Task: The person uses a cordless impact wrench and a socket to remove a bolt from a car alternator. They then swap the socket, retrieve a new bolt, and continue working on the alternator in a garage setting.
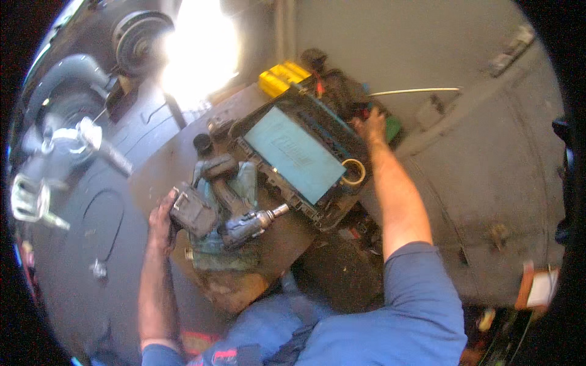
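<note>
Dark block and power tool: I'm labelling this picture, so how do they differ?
The dark block is squat and boxy; the power tool is longer, with a narrow metal tip.
The left hand grips the dark block, while no hand touches the power tool.
Both have grayish surfaces.

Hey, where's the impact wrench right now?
In the head view, the impact wrench lies just left of centre, between the left hand and the flat light-blue panel.
</note>
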Demonstrator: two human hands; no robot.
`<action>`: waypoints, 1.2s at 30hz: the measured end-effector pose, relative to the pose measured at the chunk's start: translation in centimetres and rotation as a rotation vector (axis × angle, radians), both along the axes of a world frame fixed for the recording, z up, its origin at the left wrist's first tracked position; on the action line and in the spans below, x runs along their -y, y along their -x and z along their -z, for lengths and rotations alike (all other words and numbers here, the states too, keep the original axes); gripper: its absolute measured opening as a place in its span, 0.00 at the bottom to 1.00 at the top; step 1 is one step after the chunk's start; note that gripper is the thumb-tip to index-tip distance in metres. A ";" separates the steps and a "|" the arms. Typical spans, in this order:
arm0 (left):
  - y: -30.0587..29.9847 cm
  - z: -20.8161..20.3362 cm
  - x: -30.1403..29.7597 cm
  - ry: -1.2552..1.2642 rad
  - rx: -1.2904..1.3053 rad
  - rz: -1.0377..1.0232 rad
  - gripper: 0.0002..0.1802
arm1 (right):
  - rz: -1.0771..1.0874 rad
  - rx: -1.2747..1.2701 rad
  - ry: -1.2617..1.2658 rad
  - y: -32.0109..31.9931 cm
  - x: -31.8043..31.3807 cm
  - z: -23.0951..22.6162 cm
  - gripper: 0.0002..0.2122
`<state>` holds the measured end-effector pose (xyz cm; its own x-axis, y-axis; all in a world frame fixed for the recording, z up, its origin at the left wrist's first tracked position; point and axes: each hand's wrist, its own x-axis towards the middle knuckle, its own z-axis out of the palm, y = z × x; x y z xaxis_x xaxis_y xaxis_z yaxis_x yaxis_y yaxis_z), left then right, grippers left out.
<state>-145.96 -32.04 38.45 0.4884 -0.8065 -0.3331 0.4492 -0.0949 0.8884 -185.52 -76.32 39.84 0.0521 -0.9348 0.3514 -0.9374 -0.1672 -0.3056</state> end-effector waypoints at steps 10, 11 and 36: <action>1.0 3.7 0.8 -0.860 0.701 -0.239 0.44 | -0.070 -0.029 -0.147 -1.5 12.6 1.5 0.50; 0.6 3.9 0.6 -0.764 0.824 -0.152 0.40 | -0.120 -0.013 -0.129 -1.6 13.2 2.1 0.51; 28.1 -1.3 9.3 0.171 1.127 0.218 0.12 | -0.570 1.613 -1.357 3.8 -14.6 -7.2 0.22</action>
